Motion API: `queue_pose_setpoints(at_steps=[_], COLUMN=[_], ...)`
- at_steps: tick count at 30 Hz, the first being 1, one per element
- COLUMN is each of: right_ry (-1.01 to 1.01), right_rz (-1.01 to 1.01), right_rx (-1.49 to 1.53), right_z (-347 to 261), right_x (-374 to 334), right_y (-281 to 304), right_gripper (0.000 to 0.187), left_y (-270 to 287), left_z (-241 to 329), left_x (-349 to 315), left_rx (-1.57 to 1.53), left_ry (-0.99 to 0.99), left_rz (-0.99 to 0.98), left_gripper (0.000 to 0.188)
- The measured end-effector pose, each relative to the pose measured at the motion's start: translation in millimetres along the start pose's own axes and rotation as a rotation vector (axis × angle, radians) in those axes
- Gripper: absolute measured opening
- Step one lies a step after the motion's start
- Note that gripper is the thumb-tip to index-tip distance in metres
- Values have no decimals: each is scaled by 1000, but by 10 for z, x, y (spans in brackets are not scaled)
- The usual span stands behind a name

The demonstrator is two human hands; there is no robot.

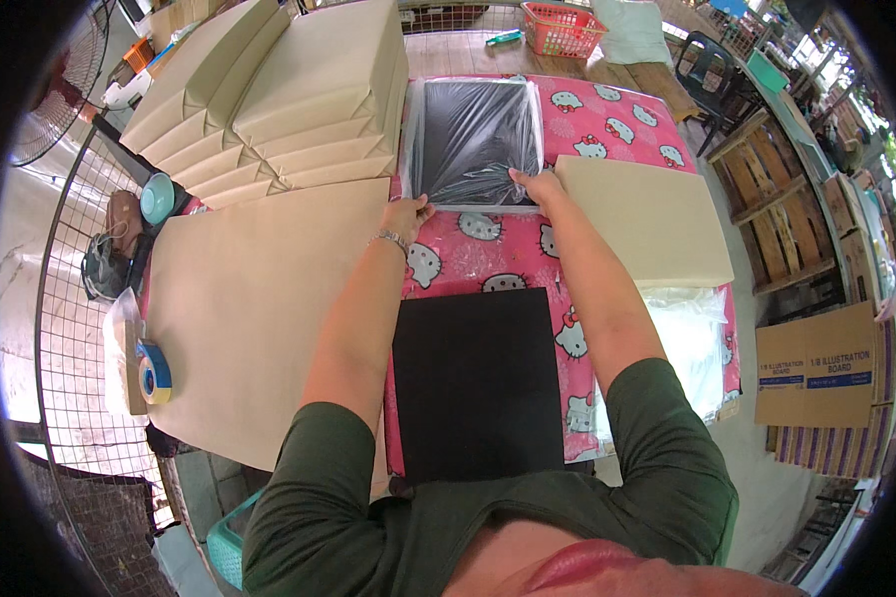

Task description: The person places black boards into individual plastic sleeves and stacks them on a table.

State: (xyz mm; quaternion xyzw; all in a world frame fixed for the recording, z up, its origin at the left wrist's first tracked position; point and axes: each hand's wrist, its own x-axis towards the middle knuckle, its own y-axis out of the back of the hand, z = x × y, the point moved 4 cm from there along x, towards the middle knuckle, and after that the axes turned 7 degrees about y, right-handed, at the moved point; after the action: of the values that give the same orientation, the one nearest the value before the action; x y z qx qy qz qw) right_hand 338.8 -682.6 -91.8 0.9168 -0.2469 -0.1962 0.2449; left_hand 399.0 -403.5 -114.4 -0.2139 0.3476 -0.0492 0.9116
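Observation:
Across the table from me lies a black board in clear plastic point(478, 129), its film wrinkled and shiny. My left hand point(408, 215) has its fingers closed at the near left corner of this wrapped board. Over its near right part, my right hand point(535, 187) pinches the plastic film. A bare black board point(478, 388) lies close to my body, between my forearms. Under both boards is a pink tablecloth point(478, 254) with a cartoon cat pattern.
Beige paper-wrapped packs point(319, 90) are stacked at the far left. A large beige sheet point(259, 318) covers the left side, beside a tape roll point(153, 373). On the right are a beige pack point(647, 219) and clear plastic sleeves point(687, 338). A red basket point(562, 30) stands beyond.

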Motion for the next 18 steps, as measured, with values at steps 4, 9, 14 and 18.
queue_pose_setpoints(at_steps=[4, 9, 14, 18], right_ry=[59, 781, 870, 695], right_rz=[20, 262, 160, 463], right_rx=[-3, -392, -175, -176], right_z=[-236, -79, 208, 822], right_x=[-236, -906, -2458, -3498], right_y=[26, 234, 820, 1513], right_gripper=[82, 65, 44, 26], left_y=[100, 175, 503, 1012], left_z=[-18, -123, -196, -393], left_x=[27, -221, -1598, -2976], left_rx=[-119, -252, 43, 309], left_ry=[-40, -243, -358, -393], left_rz=[47, -271, -175, -32], left_gripper=[10, 21, 37, 33])
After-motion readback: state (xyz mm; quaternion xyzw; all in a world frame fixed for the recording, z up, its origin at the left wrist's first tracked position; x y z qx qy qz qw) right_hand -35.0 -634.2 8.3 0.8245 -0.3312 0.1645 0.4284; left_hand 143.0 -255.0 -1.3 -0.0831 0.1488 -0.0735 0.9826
